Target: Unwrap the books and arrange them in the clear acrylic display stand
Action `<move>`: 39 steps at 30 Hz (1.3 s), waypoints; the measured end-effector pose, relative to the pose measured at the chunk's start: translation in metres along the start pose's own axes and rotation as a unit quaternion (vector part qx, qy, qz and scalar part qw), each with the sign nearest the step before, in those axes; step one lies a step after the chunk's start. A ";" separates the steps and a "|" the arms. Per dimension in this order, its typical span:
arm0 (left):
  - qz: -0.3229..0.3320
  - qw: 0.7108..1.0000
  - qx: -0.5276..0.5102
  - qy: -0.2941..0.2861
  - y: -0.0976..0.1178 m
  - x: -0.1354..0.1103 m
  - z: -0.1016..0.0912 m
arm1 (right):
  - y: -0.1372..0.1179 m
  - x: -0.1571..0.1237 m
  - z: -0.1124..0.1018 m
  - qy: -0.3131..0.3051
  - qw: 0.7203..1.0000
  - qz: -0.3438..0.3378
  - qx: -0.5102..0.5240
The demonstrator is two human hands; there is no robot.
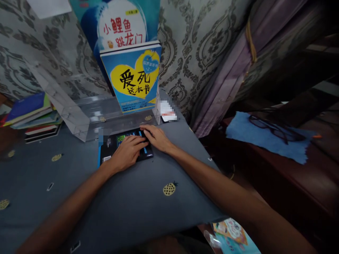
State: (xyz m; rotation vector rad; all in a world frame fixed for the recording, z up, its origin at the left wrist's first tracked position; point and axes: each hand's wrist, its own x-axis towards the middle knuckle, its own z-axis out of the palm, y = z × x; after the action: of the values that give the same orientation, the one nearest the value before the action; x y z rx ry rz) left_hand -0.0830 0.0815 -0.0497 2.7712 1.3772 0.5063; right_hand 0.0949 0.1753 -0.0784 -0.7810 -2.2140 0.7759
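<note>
A dark, black-covered book (112, 143) lies flat on the grey cloth-covered table (127, 197) in front of a clear acrylic stand (79, 116). My left hand (128, 152) rests palm down on the book, fingers together and lying flat. My right hand (156, 137) touches the book's right edge, its fingers curled over that edge. Behind the hands a blue book with a yellow heart (134, 79) stands upright in the clear stand. A larger blue and white book (119, 24) stands behind it against the wall.
A stack of books (34, 114) lies at the table's left. A small white card (167, 110) sits right of the stand. To the right, glasses (272, 128) lie on a blue cloth (267, 139) on a dark wooden surface. A colourful book (233, 234) shows below the table edge.
</note>
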 end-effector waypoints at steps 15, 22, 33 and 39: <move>0.055 0.997 0.034 -0.045 0.016 -0.008 -0.010 | -0.001 -0.002 0.003 -0.002 0.999 -0.028 -0.041; -0.016 0.989 0.145 -0.023 0.023 -0.028 -0.009 | -0.004 -0.004 0.004 -0.015 0.995 -0.064 -0.078; -0.010 0.966 0.259 -0.017 0.028 -0.039 0.006 | -0.016 -0.025 0.004 -0.011 0.991 -0.075 -0.111; -0.016 0.970 0.244 -0.016 0.030 -0.042 0.012 | -0.036 -0.056 -0.009 -0.014 0.991 -0.095 -0.089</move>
State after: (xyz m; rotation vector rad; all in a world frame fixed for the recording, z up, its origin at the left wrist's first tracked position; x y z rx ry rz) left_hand -0.0798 0.0319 -0.0684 3.0939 1.7378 0.1294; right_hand 0.1241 0.1161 -0.0694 -0.6325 -2.3646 0.5045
